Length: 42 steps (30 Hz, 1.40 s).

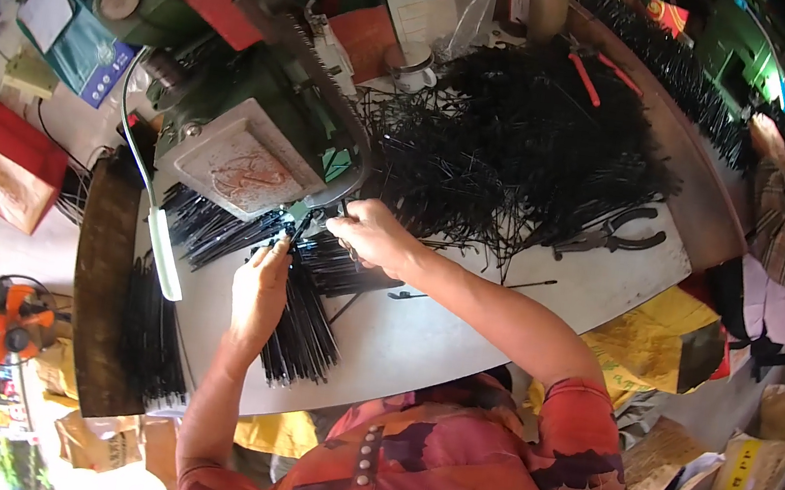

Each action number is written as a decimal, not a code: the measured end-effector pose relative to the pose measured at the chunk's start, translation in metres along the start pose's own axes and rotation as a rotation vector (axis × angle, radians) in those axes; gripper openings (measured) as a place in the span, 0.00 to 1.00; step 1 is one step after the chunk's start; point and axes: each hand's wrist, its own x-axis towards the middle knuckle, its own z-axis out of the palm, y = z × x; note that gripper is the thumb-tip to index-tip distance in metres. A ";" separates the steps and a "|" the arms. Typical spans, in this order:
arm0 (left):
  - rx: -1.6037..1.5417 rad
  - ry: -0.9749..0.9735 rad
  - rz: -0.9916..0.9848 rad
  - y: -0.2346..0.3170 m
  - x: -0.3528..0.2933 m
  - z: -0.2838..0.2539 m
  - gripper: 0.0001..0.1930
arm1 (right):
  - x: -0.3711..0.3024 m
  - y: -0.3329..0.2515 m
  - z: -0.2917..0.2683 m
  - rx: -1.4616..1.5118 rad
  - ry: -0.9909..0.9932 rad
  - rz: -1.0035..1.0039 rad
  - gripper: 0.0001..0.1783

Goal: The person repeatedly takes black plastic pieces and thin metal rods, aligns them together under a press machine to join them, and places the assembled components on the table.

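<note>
A green bench machine (255, 158) with a worn, pale front plate stands over the white table (389, 344). My left hand (259, 292) is under the machine head, its fingers pressed together at the end of a thin black rod (299, 230) in a small lit spot. My right hand (372, 234) is just right of the machine's curved frame, its fingers curled around a slim dark thing whose kind I cannot make out. Below the hands a bundle of thin black rods (300, 342) fans toward the table's front edge. More rods (216, 232) lie behind my left hand.
A large tangled heap of black rods (535, 145) covers the table's back right. Dark-handled pliers (617, 237) lie at its edge; red-handled pliers (593, 78) rest on top. A white lamp (164, 250) hangs left. Yellow sacks (663, 340) lie right; another person's hand (771, 138) shows far right.
</note>
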 end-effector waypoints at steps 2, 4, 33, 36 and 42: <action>-0.211 -0.067 -0.251 -0.003 -0.004 0.004 0.11 | 0.006 0.012 0.002 -0.061 0.040 -0.074 0.13; -0.269 -0.096 -0.350 0.003 -0.002 -0.001 0.11 | 0.009 0.014 0.007 -0.122 0.079 -0.143 0.13; -0.500 -0.137 -0.754 0.024 0.009 -0.011 0.13 | 0.014 0.017 0.010 -0.298 0.133 -0.101 0.16; -0.830 -0.137 -0.781 0.015 0.003 -0.015 0.14 | 0.018 0.017 0.011 -0.298 0.125 -0.126 0.16; -1.090 -0.260 -1.047 0.028 -0.003 -0.024 0.09 | 0.009 0.021 0.010 -0.138 0.126 -0.175 0.10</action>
